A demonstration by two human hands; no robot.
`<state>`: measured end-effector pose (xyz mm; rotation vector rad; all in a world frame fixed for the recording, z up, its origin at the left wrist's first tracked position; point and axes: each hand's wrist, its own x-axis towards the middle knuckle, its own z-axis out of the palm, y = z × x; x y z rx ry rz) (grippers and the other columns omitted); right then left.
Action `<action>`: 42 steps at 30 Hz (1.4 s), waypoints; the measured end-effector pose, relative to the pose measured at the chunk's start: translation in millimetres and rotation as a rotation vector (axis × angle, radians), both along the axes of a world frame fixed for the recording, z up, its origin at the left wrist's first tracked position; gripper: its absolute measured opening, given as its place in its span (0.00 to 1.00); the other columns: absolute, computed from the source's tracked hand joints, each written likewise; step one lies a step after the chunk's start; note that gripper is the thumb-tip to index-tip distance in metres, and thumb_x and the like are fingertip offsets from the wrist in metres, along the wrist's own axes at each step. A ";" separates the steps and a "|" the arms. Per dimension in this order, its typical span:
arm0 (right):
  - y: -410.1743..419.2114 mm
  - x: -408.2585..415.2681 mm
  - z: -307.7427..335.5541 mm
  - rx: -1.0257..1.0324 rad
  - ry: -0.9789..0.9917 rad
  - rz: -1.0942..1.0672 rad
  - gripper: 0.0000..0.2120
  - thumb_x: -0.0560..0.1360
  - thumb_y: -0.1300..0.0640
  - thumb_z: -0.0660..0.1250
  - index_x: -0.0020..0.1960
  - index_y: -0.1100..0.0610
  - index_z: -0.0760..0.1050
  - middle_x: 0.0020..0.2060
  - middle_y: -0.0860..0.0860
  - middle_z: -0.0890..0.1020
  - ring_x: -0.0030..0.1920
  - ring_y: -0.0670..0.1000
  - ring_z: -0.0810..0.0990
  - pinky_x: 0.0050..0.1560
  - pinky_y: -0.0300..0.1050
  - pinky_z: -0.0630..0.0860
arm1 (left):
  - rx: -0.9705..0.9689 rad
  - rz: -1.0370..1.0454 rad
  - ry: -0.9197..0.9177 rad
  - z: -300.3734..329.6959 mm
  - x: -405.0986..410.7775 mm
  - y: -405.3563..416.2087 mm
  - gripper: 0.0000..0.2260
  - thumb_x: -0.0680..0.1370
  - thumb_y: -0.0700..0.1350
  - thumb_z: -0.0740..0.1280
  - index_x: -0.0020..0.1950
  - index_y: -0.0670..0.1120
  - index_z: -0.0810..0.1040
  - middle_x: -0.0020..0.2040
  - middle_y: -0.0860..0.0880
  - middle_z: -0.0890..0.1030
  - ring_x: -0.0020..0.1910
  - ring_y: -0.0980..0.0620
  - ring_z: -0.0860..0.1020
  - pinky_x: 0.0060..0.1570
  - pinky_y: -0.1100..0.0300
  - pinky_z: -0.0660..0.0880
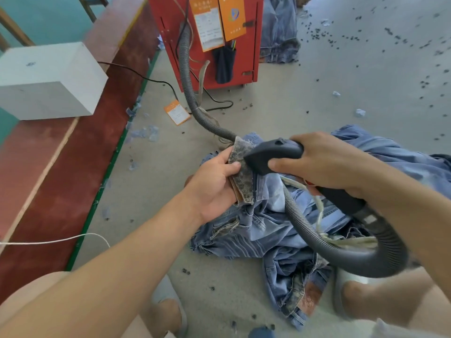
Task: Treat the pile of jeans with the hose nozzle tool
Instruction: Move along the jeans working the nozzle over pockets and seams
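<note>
A pile of blue jeans point(275, 235) lies crumpled on the grey floor in front of me. My left hand point(214, 184) grips a lifted waistband part of one pair of jeans point(244, 172), its pale inside facing up. My right hand point(324, 162) holds the black hose nozzle tool point(268, 154), whose mouth touches that waistband. A ribbed grey hose point(324, 247) loops from the tool's handle under my right forearm, over the pile.
A red machine point(207, 40) stands at the back, with the hose point(188, 76) and a black cable point(156, 80) running from it. A white box point(48, 79) sits on a red ledge point(61, 167) at left. More jeans point(279, 28) lie behind the machine. Dark specks litter the floor.
</note>
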<state>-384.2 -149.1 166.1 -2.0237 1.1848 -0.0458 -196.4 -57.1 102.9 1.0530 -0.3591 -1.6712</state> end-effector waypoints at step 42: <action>-6.6 3.5 -21.8 0.152 -0.034 0.038 0.10 0.75 0.45 0.75 0.48 0.51 0.80 0.28 0.50 0.81 0.25 0.50 0.78 0.31 0.48 0.80 | 0.049 -0.206 -0.280 -12.7 27.5 26.5 0.39 0.75 0.17 0.53 0.79 0.50 0.67 0.62 0.39 0.82 0.54 0.42 0.83 0.42 0.52 0.82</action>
